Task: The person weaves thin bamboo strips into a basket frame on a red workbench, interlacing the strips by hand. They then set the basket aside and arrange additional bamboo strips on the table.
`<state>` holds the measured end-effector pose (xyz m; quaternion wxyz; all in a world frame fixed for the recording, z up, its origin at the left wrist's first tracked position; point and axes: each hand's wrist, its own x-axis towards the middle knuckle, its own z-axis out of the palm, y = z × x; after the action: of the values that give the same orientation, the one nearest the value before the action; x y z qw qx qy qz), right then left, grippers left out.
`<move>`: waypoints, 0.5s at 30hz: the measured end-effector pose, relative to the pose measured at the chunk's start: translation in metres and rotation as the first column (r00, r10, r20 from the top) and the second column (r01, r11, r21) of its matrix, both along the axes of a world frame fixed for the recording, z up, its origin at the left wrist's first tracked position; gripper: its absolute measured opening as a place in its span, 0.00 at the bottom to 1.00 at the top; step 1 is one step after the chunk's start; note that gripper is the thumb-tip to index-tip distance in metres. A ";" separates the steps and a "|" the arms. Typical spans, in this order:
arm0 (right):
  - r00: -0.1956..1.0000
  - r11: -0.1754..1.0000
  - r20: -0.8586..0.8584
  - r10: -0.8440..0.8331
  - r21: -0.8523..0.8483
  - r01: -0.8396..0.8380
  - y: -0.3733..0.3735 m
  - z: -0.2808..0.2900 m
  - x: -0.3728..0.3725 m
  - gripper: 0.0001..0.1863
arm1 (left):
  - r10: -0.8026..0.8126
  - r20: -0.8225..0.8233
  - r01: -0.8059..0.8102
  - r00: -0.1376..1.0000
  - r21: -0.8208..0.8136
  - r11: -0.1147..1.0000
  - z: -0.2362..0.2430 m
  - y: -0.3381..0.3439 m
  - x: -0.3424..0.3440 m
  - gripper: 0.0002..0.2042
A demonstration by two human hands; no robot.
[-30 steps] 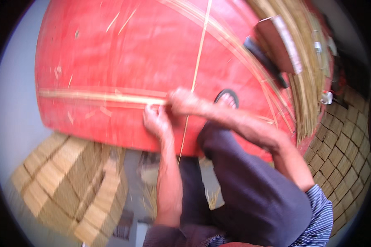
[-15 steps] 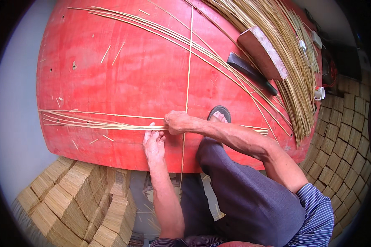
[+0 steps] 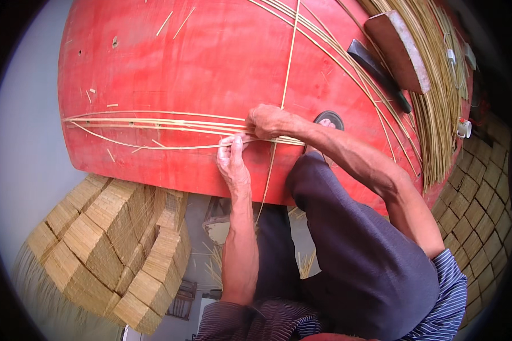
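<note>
Several thin pale bamboo strips [image 3: 170, 123] run sideways across the red board [image 3: 170, 74], fanning apart toward its left end. My left hand [image 3: 233, 161] has its fingers pinched on the nearest, bowed strip. Just beyond it, my right hand [image 3: 269, 121] is closed in a fist over the bunch of strips, whose short ends show to its right. One long single strip [image 3: 290, 57] passes crosswise under the bunch and hangs past the board's near edge. My sandalled foot [image 3: 329, 120] rests on the board beside the right forearm.
At right lies a big sheaf of long strips [image 3: 438, 122], weighted by a brick [image 3: 398, 51], with a dark-bladed cleaver [image 3: 378, 74] next to it. A white cup [image 3: 464, 128] stands at the right edge. Stacked strip bundles [image 3: 105, 238] fill the lower left, others [image 3: 478, 210] the right.
Both hands are a little farther right along the bunch. One strip now bows out toward me, separated from the others in my left fingers. The whole view has shifted.
</note>
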<state>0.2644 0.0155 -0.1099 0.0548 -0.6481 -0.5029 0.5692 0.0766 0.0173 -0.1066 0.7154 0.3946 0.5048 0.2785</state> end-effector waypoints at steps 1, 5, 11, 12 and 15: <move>1.000 1.000 -0.013 -0.024 0.010 0.024 -0.001 -0.002 0.001 0.09 | 0.020 -0.001 -0.020 1.000 -0.042 0.999 0.001 0.004 0.002 0.07; 0.997 0.995 -0.047 -0.068 0.065 0.071 -0.004 -0.005 0.003 0.09 | 0.053 0.012 -0.050 0.999 -0.158 0.986 0.002 0.016 0.004 0.07; 0.978 0.993 -0.172 -0.116 -0.052 0.108 0.000 -0.007 0.013 0.07 | -0.019 0.194 0.045 0.981 -0.133 0.990 0.008 0.016 -0.003 0.08; 0.978 0.993 -0.171 -0.118 -0.044 0.112 0.000 -0.007 0.013 0.05 | -0.027 0.182 0.053 0.983 -0.143 0.988 0.010 0.015 -0.004 0.09; 0.976 0.990 -0.170 -0.138 -0.026 0.136 0.000 -0.002 0.013 0.05 | 0.017 0.095 0.004 0.995 -0.213 0.977 0.008 0.016 -0.002 0.09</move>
<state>0.2774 0.0157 -0.1120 0.1323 -0.6303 -0.4465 0.6212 0.0750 0.0335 -0.0985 0.7761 0.3003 0.4980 0.2439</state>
